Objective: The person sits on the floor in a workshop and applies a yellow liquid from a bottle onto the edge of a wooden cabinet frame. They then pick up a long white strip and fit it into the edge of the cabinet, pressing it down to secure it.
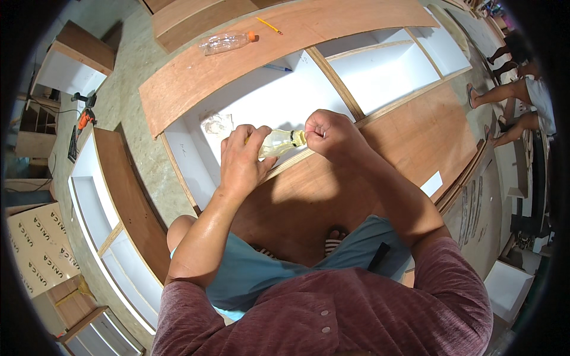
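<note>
My left hand (242, 155) is closed round a small clear bottle (276, 144) with a yellowish tint, lying nearly sideways with its neck to the right. A dark ring circles the neck. My right hand (332, 134) is a fist right at the neck end. A small pale tip shows between its fingers, but I cannot make out what it is. Both hands are above the near edge of an open wooden cabinet (356, 108) with white inner compartments. Below the left hand, a crumpled whitish scrap (217, 124) lies in the left compartment.
On the cabinet's far panel lie a clear plastic bottle (225, 44) with an orange cap and a yellow pencil (269, 25). A blue pen (278, 67) rests inside. Another cabinet (127, 196) stands left, near an orange-and-black power drill (86, 117). People's legs (504, 94) show at right.
</note>
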`<action>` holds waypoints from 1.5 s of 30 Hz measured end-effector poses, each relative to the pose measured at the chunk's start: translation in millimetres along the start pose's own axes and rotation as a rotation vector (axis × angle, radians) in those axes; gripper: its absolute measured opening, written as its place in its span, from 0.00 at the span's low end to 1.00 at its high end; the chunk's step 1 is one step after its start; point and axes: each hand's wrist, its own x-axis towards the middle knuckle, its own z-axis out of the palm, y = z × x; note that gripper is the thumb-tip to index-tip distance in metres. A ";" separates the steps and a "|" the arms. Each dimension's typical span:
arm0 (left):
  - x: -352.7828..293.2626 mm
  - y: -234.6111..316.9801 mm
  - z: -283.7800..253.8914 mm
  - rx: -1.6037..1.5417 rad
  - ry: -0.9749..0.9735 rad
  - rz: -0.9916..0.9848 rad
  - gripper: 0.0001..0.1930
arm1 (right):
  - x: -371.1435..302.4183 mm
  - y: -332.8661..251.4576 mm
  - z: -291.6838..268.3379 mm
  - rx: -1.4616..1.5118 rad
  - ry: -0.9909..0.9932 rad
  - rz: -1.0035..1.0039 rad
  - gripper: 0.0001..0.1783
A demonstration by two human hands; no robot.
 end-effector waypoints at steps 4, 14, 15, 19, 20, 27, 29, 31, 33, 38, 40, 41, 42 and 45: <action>1.4 3.3 -2.1 -0.045 0.001 -0.078 0.32 | -3.4 0.5 2.1 0.124 -0.045 -0.033 0.08; 2.6 -1.0 -3.3 -0.373 -0.038 -0.249 0.33 | 1.2 14.7 0.3 0.159 0.094 -0.249 0.06; 2.5 -0.2 -4.2 -0.378 -0.046 -0.244 0.33 | 0.9 13.8 1.1 0.142 0.102 -0.264 0.06; 1.7 3.2 -6.7 -0.402 -0.089 -0.245 0.33 | -1.3 13.5 4.9 0.110 0.111 -0.300 0.05; 1.5 3.6 -7.3 -0.408 -0.103 -0.252 0.33 | -1.3 14.4 5.9 0.112 0.108 -0.305 0.04; 1.1 4.0 -12.1 -0.542 -0.249 -0.295 0.34 | -6.4 6.3 8.0 -0.022 0.205 -0.329 0.08; 2.4 7.0 -16.6 -0.564 -0.285 -0.324 0.34 | -7.4 2.7 7.7 -0.048 0.242 -0.377 0.09; 1.1 6.2 -15.3 -0.595 -0.287 -0.324 0.34 | -5.2 7.6 8.7 -0.124 0.264 -0.514 0.08; 0.4 6.8 -15.6 -0.607 -0.294 -0.326 0.34 | -3.3 9.8 7.9 -0.185 0.282 -0.620 0.08; 0.2 8.8 -17.1 -0.594 -0.322 -0.329 0.34 | -2.5 12.6 6.3 -0.265 0.299 -0.697 0.09; -1.4 7.9 -16.1 -0.574 -0.313 -0.304 0.32 | -1.9 14.5 4.3 -0.259 0.278 -0.717 0.08; -2.0 7.3 -16.0 -0.564 -0.309 -0.292 0.32 | -1.6 15.2 3.4 -0.255 0.268 -0.728 0.07; -1.8 6.9 -16.9 -0.552 -0.325 -0.293 0.32 | -2.0 14.4 1.9 -0.245 0.238 -0.701 0.06; 0.0 7.5 -19.9 -0.544 -0.377 -0.310 0.32 | -3.6 11.2 -1.8 -0.207 0.168 -0.618 0.03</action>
